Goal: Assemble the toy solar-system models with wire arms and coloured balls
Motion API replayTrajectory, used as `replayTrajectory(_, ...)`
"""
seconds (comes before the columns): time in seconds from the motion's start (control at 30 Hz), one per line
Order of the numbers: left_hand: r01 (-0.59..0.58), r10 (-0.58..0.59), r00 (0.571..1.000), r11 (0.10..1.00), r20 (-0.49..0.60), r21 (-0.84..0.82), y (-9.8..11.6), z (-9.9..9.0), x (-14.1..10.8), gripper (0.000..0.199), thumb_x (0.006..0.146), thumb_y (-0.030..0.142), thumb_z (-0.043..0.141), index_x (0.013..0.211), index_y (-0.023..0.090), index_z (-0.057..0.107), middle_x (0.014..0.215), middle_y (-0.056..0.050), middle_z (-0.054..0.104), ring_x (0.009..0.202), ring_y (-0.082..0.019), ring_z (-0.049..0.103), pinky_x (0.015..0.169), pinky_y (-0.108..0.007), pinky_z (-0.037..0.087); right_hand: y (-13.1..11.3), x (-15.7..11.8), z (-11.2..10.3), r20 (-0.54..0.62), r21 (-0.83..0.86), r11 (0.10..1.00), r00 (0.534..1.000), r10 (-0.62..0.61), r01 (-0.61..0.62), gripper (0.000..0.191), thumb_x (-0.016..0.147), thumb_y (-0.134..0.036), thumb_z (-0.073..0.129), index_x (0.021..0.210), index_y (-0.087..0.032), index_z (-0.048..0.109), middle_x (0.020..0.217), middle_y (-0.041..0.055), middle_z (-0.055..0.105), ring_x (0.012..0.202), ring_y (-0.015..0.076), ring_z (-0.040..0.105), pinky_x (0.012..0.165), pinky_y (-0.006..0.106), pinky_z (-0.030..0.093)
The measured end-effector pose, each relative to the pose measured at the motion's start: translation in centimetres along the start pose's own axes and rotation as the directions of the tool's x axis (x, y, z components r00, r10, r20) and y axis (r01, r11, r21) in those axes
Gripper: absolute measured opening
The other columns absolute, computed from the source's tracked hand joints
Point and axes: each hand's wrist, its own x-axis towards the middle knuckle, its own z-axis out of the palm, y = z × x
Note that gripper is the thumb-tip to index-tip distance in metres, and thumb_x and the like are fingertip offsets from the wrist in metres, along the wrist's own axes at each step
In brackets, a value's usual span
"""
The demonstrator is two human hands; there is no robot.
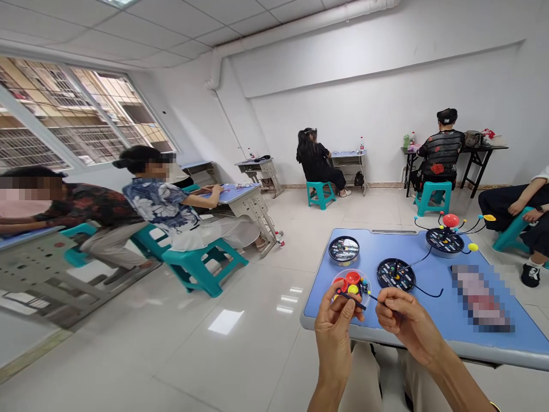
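The left hand [334,337] is closed on a short black rod [352,300], held tight between the thumb and fingers. The right hand [407,323] pinches a thin black wire [374,297] with its fingertips. The rod and the wire point at each other, but I cannot tell if they are joined. Both hands are up at the near edge of a blue counter [446,312].

Just behind the left hand sits a clear round dish [340,274] with a red cup [352,278] and a yellow button [352,289] in it. To the right of the dish lies a round black disc [396,274] with a black wire curling off it. Farther back on the left is a round black tin [343,250]. At the far right of the counter is a bigger black disc [445,242], with a red ball [450,220] and a yellow ball [472,247] on bent wires. A blurry thing [480,297] lies near the right side, too blurred to tell what it is.

Off to the left, a person in a flowery shirt [158,206] sits on a teal stool [206,263] at a blue desk [231,193]. Two more people sit far away, facing the wall.
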Motion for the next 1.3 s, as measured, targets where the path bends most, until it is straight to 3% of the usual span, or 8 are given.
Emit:
replayTrajectory(0.17, 0.019, -0.021, 0.998, 0.999, -0.057, -0.038, -0.4, 0.0, 0.2, 0.044, 0.070, 0.034, 0.079, 0.107, 0.015, 0.063, 0.079, -0.006, 0.071, 0.061, -0.015, 0.063, 0.060, -0.028, 0.053, -0.2, 0.2, -0.1, 0.012, 0.166, 0.986, 1.000, 0.017, -0.018, 0.009, 0.069, -0.019, 0.074, 0.071, -0.011, 0.071, 0.059, -0.0005, 0.048, 0.055, 0.0075, 0.040, 0.052, 0.020, 0.031)
replayTrajectory(0.33, 0.010, -0.013, 0.997, 0.999, -0.072, -0.045, -0.3, 0.2, 0.3, 0.040, 0.069, 0.036, 0.079, 0.099, 0.015, 0.063, 0.077, -0.007, 0.072, 0.060, -0.016, 0.064, 0.058, -0.029, 0.054, -0.4, 0.2, -0.2, 0.009, 0.262, 0.965, 1.000, -0.002, 0.000, 0.020, 0.060, -0.017, 0.078, 0.077, -0.008, 0.074, 0.063, 0.0017, 0.051, 0.060, 0.0092, 0.042, 0.056, 0.021, 0.035)
replayTrajectory(0.43, -0.014, 0.014, 0.999, 1.000, -0.050, 0.001, -0.1, 0.3, 0.1, 0.036, 0.071, 0.039, 0.078, 0.093, 0.015, 0.062, 0.078, -0.007, 0.072, 0.061, -0.016, 0.065, 0.057, -0.028, 0.054, -0.5, 0.1, -0.1, -0.033, 0.246, 0.968, 0.998, -0.045, 0.052, 0.027, 0.056, -0.016, 0.083, 0.081, -0.008, 0.075, 0.064, 0.0011, 0.052, 0.061, 0.0092, 0.043, 0.058, 0.021, 0.036)
replayTrajectory(0.6, -0.028, 0.010, 0.996, 0.977, 0.083, 0.213, -0.1, 1.0, -0.1, 0.026, 0.076, 0.039, 0.074, 0.082, 0.016, 0.062, 0.071, -0.003, 0.069, 0.056, -0.014, 0.062, 0.055, -0.026, 0.053, -0.5, 0.4, 0.2, -0.130, 0.143, 0.977, 0.981, -0.141, 0.159, 0.024, 0.066, -0.029, 0.084, 0.078, -0.012, 0.073, 0.059, -0.0016, 0.048, 0.057, 0.0081, 0.041, 0.053, 0.020, 0.031)
replayTrajectory(0.8, 0.014, -0.081, 0.973, 0.955, 0.217, 0.295, -0.5, 2.6, 0.5, 0.028, 0.074, 0.038, 0.072, 0.089, 0.015, 0.066, 0.057, 0.001, 0.061, 0.052, -0.013, 0.057, 0.047, -0.023, 0.049, -0.4, 0.4, -0.5, -0.124, 0.047, 0.979, 0.974, -0.189, 0.196, 0.023, 0.071, -0.032, 0.081, 0.079, -0.014, 0.071, 0.057, -0.0026, 0.049, 0.052, 0.0080, 0.039, 0.052, 0.022, 0.032)
replayTrajectory(1.03, 0.032, -0.108, 0.960, 0.959, 0.259, 0.281, -1.2, 3.4, 0.9, 0.027, 0.071, 0.038, 0.074, 0.083, 0.015, 0.068, 0.055, 0.001, 0.059, 0.047, -0.011, 0.053, 0.042, -0.020, 0.044, -0.5, 0.1, -1.4, -0.146, -0.022, 0.976, 0.965, -0.216, 0.215, 0.023, 0.070, -0.033, 0.082, 0.077, -0.014, 0.070, 0.057, -0.0030, 0.052, 0.050, 0.0075, 0.040, 0.051, 0.022, 0.034)
replayTrajectory(1.3, -0.061, -0.005, 0.980, 0.944, 0.200, 0.323, -2.4, 3.6, 0.7, 0.028, 0.071, 0.041, 0.074, 0.081, 0.015, 0.070, 0.053, 0.002, 0.058, 0.045, -0.010, 0.050, 0.041, -0.019, 0.042, -1.0, 0.0, -1.0, -0.195, 0.032, 0.979, 0.962, -0.190, 0.200, 0.028, 0.060, -0.033, 0.087, 0.072, -0.012, 0.072, 0.054, -0.0024, 0.054, 0.048, 0.0065, 0.043, 0.047, 0.021, 0.030)
